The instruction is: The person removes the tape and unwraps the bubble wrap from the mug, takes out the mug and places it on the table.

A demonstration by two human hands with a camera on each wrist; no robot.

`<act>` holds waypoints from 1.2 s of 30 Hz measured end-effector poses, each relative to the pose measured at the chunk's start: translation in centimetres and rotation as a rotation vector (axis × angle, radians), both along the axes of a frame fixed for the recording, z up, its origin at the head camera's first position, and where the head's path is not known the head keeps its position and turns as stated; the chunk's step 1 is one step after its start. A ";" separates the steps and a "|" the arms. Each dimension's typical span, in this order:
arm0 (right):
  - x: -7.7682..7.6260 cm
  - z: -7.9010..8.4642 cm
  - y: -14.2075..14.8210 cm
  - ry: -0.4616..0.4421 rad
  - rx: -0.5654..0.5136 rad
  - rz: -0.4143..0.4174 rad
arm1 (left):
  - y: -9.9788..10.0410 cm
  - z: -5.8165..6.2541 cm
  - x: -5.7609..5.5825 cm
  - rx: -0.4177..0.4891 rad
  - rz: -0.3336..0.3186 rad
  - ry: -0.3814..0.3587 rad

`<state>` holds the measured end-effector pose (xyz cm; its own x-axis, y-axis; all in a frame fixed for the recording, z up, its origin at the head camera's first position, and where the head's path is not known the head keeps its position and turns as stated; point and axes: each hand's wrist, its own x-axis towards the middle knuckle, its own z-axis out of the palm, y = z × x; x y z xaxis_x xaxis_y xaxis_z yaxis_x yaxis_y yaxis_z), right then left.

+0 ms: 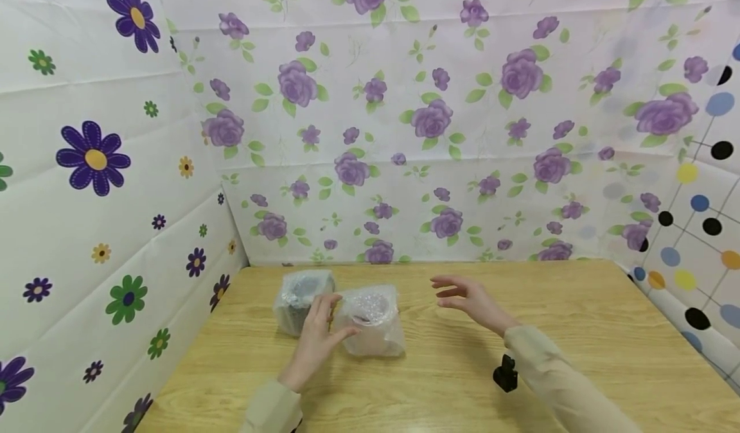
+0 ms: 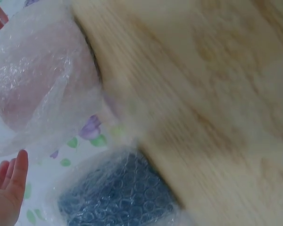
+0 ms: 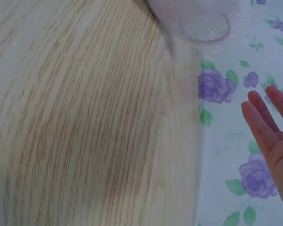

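Note:
A pale pink object with a round rim, wrapped in bubble wrap (image 1: 372,324), sits on the table left of centre. To its left stands a second bubble-wrapped package (image 1: 297,298), its contents dark blue in the left wrist view. My left hand (image 1: 318,340) is at the near left side of the pink package, thumb and fingers spread; the thumb overlaps its edge in the head view. My right hand (image 1: 471,301) is raised over the table to the right of both packages, fingers loosely extended and holding nothing.
The wood-grain table (image 1: 451,388) ends at a back wall hung with purple-rose cloth (image 1: 428,182). Flowered cloth (image 1: 69,240) covers the left side, dotted cloth (image 1: 694,247) the right. A small black device (image 1: 506,375) shows beside the right forearm.

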<state>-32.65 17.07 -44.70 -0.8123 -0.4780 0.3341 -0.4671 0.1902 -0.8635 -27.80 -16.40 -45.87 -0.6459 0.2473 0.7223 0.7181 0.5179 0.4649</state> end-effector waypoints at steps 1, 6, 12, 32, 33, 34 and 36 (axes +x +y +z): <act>0.0 0.0 -0.2 -0.002 -0.001 -0.002 | 0.1 -0.1 0.0 0.005 0.005 0.007; 0.0 0.3 -1.4 -0.018 0.013 -0.027 | 0.4 -0.4 0.0 0.030 0.027 0.022; 0.9 1.8 -2.8 -0.026 -0.017 -0.012 | 0.6 -0.8 0.0 0.036 0.074 0.042; 0.1 1.2 -5.3 -0.061 -0.048 -0.032 | 1.5 -2.1 0.3 0.048 0.161 -0.017; 0.1 1.2 -5.5 -0.064 -0.051 -0.033 | 1.5 -2.2 0.2 0.053 0.158 -0.017; 0.0 1.3 -5.6 -0.066 -0.053 -0.034 | 1.5 -2.2 0.2 0.059 0.156 -0.018; -0.1 1.3 -5.9 -0.068 -0.056 -0.026 | 1.6 -2.3 0.2 0.065 0.156 -0.022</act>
